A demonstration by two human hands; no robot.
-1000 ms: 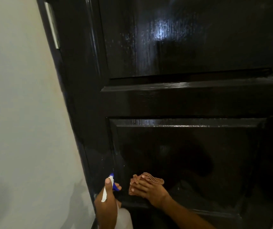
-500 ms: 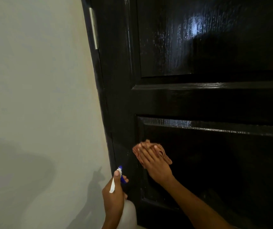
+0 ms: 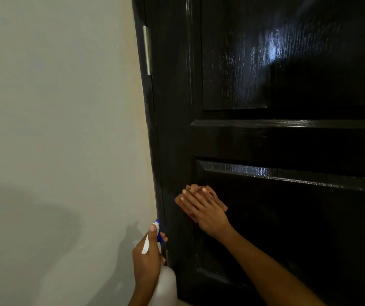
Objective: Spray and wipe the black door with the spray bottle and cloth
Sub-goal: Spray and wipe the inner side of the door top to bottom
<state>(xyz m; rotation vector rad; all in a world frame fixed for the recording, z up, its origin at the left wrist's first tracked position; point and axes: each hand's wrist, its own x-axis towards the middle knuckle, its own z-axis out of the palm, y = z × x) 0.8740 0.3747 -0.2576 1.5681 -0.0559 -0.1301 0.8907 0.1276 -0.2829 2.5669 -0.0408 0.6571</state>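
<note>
One cloth (image 3: 212, 195) is lying mostly hidden under the right hand (image 3: 205, 209), whose straight fingers are pressing it against the black door (image 3: 287, 228). One spray bottle (image 3: 166, 283), its base cut off below, is sitting in the left hand (image 3: 147, 259), whose fingers are curling around its neck.

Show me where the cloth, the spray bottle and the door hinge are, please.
cloth (image 3: 212, 192): head view, brown folds showing above the fingers.
spray bottle (image 3: 167, 283): head view, white body below the gripping hand.
door hinge (image 3: 147, 50): head view, middle of the metal strip.

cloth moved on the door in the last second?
Yes. The cloth under the right hand went up the door, closer to the lower panel's top moulding.
</note>
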